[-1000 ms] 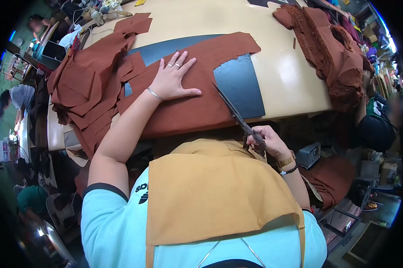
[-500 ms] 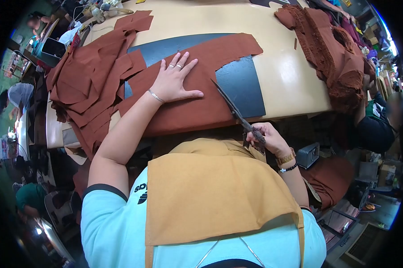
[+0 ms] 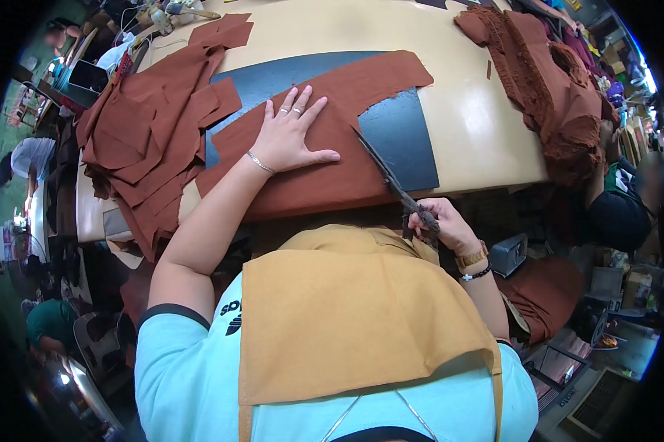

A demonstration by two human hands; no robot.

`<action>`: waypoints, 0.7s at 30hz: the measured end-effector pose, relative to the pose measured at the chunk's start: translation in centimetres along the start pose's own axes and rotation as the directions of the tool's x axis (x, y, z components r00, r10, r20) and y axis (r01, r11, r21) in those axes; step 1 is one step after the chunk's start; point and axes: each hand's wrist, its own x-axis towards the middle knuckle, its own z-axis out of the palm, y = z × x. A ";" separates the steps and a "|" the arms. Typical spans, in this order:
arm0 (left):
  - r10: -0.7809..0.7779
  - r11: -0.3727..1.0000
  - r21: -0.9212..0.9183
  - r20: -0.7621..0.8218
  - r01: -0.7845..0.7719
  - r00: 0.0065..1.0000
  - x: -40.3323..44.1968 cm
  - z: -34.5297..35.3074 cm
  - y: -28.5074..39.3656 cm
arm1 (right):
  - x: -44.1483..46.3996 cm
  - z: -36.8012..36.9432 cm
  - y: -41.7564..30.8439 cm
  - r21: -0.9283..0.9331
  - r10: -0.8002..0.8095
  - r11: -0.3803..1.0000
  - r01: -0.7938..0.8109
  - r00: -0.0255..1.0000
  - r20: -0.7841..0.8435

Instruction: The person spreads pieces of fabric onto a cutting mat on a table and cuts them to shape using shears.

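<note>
My left hand [image 3: 291, 136] lies flat with fingers spread on a rust-brown piece of fabric [image 3: 350, 169]. The fabric rests over a dark blue board [image 3: 402, 140], and its near side reaches the table's front edge. In my right hand [image 3: 444, 225] is a pair of dark scissors [image 3: 391, 179], fingers wrapped round handles that look bound with cloth. The blades appear together and point away from me along the fabric's right edge. Whether any cloth lies between them I cannot tell.
A heap of rust-brown cut pieces [image 3: 144, 140] covers the table's left side. More frayed brown fabric [image 3: 542, 96] lies at the right, near another person [image 3: 619, 202]. Brushes and bottles [image 3: 159, 18] stand at the far left of the pale table [image 3: 479, 136].
The scissors look more closed than before, with the tip shifted slightly right. My left hand stays pressed on the fabric, and the view has moved a little.
</note>
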 end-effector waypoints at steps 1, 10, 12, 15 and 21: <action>-0.005 1.000 -0.004 0.000 0.005 1.000 -0.1 0.0 0.0 | -0.1 -0.1 0.1 -0.001 0.006 1.000 -0.006 1.000 0.001; -0.094 0.996 -0.013 -0.041 0.094 0.995 -1.1 0.4 2.0 | 0.3 0.1 -0.3 0.005 -0.003 1.000 0.003 1.000 0.013; -0.128 0.992 -0.016 -0.019 0.128 0.992 -1.4 0.3 2.3 | 0.4 -0.1 0.1 0.029 -0.017 0.999 0.016 1.000 0.021; -0.108 0.992 0.074 0.143 0.098 0.984 0.6 -2.3 1.7 | 0.3 -0.6 0.4 0.027 -0.022 0.999 0.021 0.999 0.034; 0.466 0.881 0.049 0.068 -0.470 0.882 5.9 -3.0 -3.1 | -0.2 0.3 -0.6 0.026 -0.028 0.999 0.028 1.000 -0.014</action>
